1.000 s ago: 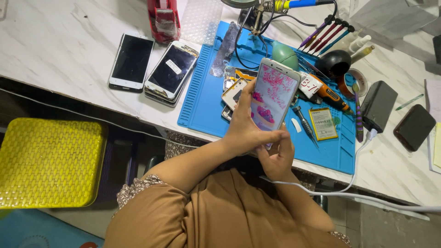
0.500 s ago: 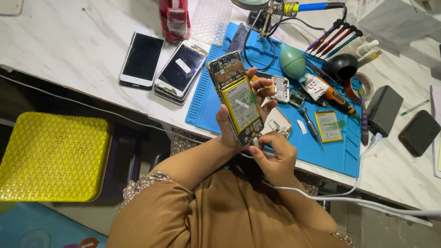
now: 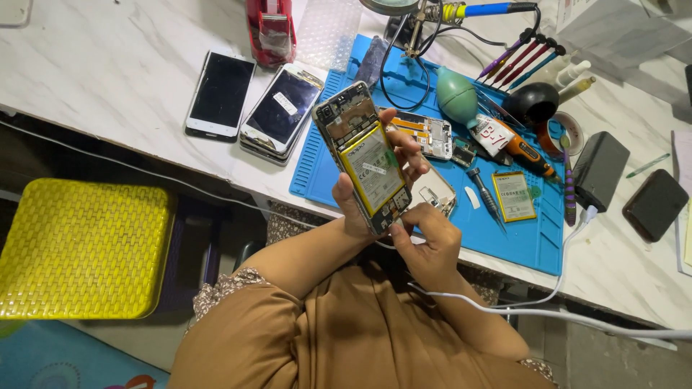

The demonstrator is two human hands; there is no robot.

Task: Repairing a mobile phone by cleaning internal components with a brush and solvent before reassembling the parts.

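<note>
The opened phone [image 3: 366,160], battery side up, sat mid-frame over the blue mat [image 3: 535,241], long axis running upper left to lower right. My left hand [image 3: 364,205] gripped it; my right hand [image 3: 431,241] pinched its lower end.

The left hand [image 3: 364,209] covers the lower edge of the opened phone [image 3: 362,157], whose small board parts are too fine to tell. The right hand [image 3: 427,241] hides its bottom corner. The magnifier lamp [image 3: 393,6] and the grey box [image 3: 613,29] are cut off by the top edge. The white cable [image 3: 577,317] runs out at the right edge.
</note>
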